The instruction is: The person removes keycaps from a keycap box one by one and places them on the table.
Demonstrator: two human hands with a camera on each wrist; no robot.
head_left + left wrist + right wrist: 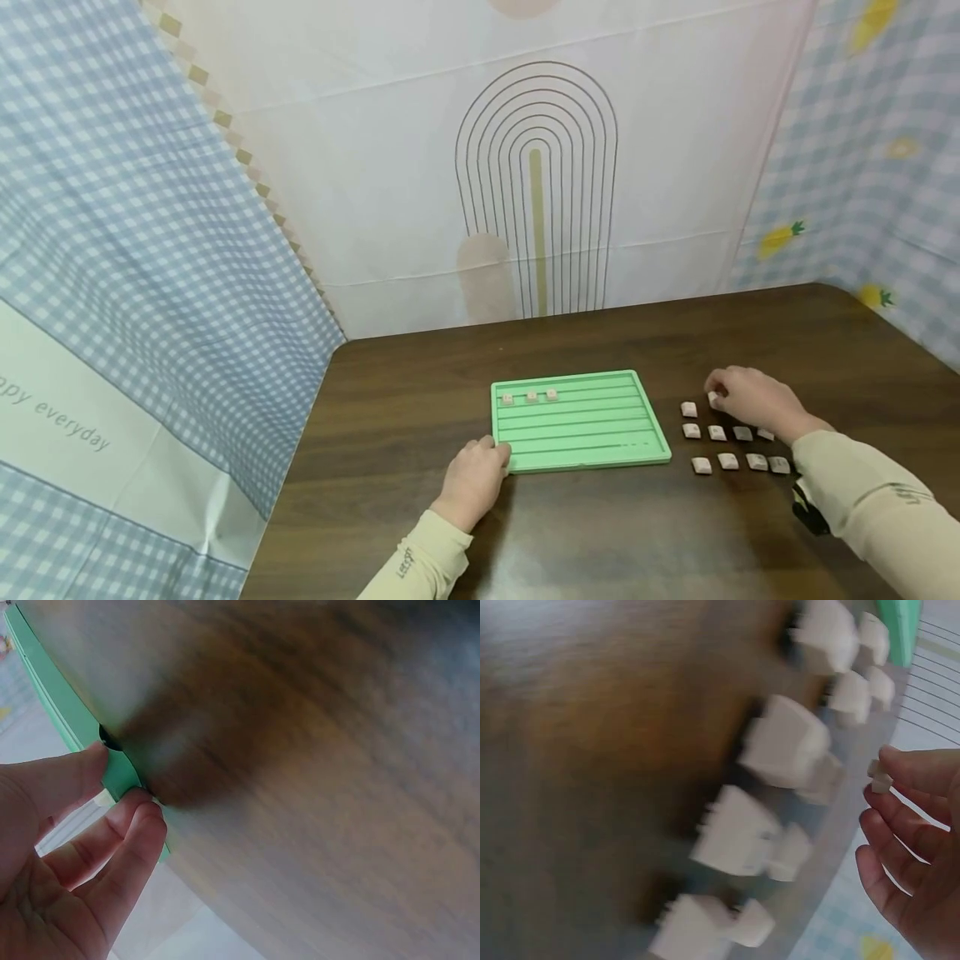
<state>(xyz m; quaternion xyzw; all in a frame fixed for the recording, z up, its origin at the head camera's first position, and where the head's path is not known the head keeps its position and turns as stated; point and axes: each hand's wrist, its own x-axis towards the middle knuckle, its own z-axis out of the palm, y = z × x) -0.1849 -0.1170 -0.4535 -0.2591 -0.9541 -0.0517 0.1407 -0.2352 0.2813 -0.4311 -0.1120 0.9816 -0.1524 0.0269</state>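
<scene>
At its near left corner, a light green ridged tray (570,460) is gripped by my left hand (474,482). In the left wrist view, thumb and fingers (135,840) pinch the tray's edge (64,690). Three small pale keycaps (531,397) sit in a line on the tray's top row. Right of the tray, my right hand (757,402) is low over the table at the far row of loose keycaps. Between its thumb and forefinger it pinches one white keycap (880,778), partly hidden by the hand in the head view.
Several white keycaps (727,461) lie in rows on the dark wooden table (405,400), near the right hand; one keycap (742,433) looks greyer. A patterned cloth (390,192) hangs behind the table, and checked cloth (187,275) along the left.
</scene>
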